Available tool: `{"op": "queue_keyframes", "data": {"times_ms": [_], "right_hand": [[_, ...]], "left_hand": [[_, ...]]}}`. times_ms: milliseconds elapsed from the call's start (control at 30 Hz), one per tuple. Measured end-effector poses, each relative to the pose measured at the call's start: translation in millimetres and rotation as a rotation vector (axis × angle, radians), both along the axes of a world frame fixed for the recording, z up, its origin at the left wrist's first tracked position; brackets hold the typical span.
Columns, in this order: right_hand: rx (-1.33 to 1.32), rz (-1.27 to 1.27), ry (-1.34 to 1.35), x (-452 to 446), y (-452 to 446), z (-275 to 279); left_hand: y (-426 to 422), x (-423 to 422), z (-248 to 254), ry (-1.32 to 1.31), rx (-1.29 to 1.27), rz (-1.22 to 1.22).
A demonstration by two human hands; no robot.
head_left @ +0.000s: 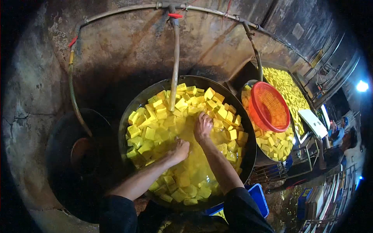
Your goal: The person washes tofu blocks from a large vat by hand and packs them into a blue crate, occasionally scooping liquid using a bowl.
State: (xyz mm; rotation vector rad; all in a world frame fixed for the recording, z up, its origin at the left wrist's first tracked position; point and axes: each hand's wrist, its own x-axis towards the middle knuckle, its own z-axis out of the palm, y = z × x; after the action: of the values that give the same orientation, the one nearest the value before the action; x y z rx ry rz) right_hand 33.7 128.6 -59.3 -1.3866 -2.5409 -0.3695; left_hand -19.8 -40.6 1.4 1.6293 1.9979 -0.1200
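A large dark round pan holds yellow liquid and many yellow tofu blocks, some heaped above the surface at the far side. Over the middle of the pan, my left hand is closed, knuckles up, at the liquid's surface. What its fingers hold, if anything, is hidden. My right hand reaches farther in, beside the heaped blocks. Its fingers curl downward and look closed, but their tips and anything in them are out of sight. Cloudy liquid partly covers the blocks between and below my hands.
A hose hangs from the wall pipe into the pan. At right, an orange-red basket rests over another vessel of tofu, beside a tray of yellow pieces. A blue crate is near my right sleeve. A person is farther right.
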Motion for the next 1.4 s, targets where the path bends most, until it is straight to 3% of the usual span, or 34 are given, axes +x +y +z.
{"op": "queue_keyframes", "data": {"times_ms": [67, 100, 133, 167, 200, 233, 267, 300, 333, 400, 467, 500, 600, 633, 667, 733, 800, 867, 900, 933, 1000, 1033, 1067, 1167, 1200, 1267, 1333, 1367, 1400], "right_hand": [[-0.149, 0.000, 0.091, 9, -5, 27], [-0.246, 0.027, 0.201, 18, -1, 30], [-0.341, 0.057, 0.310, 24, 1, 35], [-0.489, 0.001, 0.295, 27, -8, 82], [-0.484, -0.002, 0.297, 34, 1, 83], [-0.747, 0.071, 0.532, 46, 15, 83], [-1.007, 0.149, 0.766, 57, 26, 81], [-1.205, 0.197, 0.974, 67, 26, 88], [-1.262, 0.335, 1.061, 74, 28, 90], [-1.408, 0.354, 0.947, 88, 14, 115], [-1.396, 0.422, 0.929, 94, -1, 128], [-1.388, 0.502, 0.912, 94, -8, 134], [-1.381, 0.412, 0.885, 87, -37, 155], [-1.235, 0.339, 0.686, 80, -58, 187], [-1.233, 0.331, 0.689, 78, -57, 179], [-1.243, 0.297, 0.765, 72, -50, 155], [-1.157, 0.294, 0.867, 67, -49, 148], [-0.990, 0.475, 0.829, 63, -54, 157], [-0.621, 0.633, 0.844, 60, -38, 116], [-0.619, 0.625, 0.846, 62, -42, 122], [-0.963, 0.405, 0.482, 65, -49, 140], [-0.995, 0.445, 0.460, 69, -47, 152], [-0.995, 0.444, 0.458, 76, -44, 156], [-0.858, 0.381, 0.301, 112, -37, 153], [-0.622, 0.458, 0.004, 131, -40, 138], [-0.377, 0.527, -0.280, 157, -40, 99], [-0.207, 0.540, -0.403, 167, -28, 51], [-0.269, 0.621, -0.281, 165, -19, 41], [-0.272, 0.634, -0.279, 157, -20, 48]], "left_hand": [[-2, -7, 34, -0.499, 0.053, 0.258], [-1, -12, 51, -0.436, 0.098, 0.203], [0, -23, 63, -0.590, 0.048, 0.225], [4, -38, 49, -0.654, 0.126, 0.191], [10, -48, 31, -0.717, 0.204, 0.151], [9, -47, 27, -1.013, 0.223, 0.320], [10, -46, 23, -1.016, 0.226, 0.312], [11, -45, 19, -1.274, 0.259, 0.464], [14, -44, 12, -1.531, 0.285, 0.619], [29, -40, -12, -1.585, 0.379, 0.619], [38, -30, -20, -2.084, 0.426, 0.815], [44, -23, -22, -2.045, 0.440, 0.901], [58, -3, -21, -2.066, 0.574, 1.043], [61, 5, -16, -2.146, 0.597, 1.096], [62, 12, -9, -2.148, 0.587, 1.094], [59, 20, 5, -1.979, 0.568, 1.331], [73, 23, -23, -2.073, 0.676, 1.343], [89, 26, -48, -2.420, 0.784, 1.092], [90, 32, -48, -2.382, 0.798, 1.201], [84, 37, -31, -2.383, 0.788, 1.200], [69, 46, 5, -2.623, 0.693, 1.282], [65, 49, 15, -2.735, 0.671, 1.216], [61, 47, 25, -2.737, 0.671, 1.216], [65, 31, 36, -2.427, 0.872, 1.496], [61, 16, 44, -2.521, 0.872, 1.468], [54, -13, 60, -2.624, 0.902, 1.401], [43, -36, 77, -2.578, 1.007, 1.334], [37, -49, 79, -2.557, 1.084, 1.190], [30, -62, 85, -2.545, 1.111, 1.207]]}}
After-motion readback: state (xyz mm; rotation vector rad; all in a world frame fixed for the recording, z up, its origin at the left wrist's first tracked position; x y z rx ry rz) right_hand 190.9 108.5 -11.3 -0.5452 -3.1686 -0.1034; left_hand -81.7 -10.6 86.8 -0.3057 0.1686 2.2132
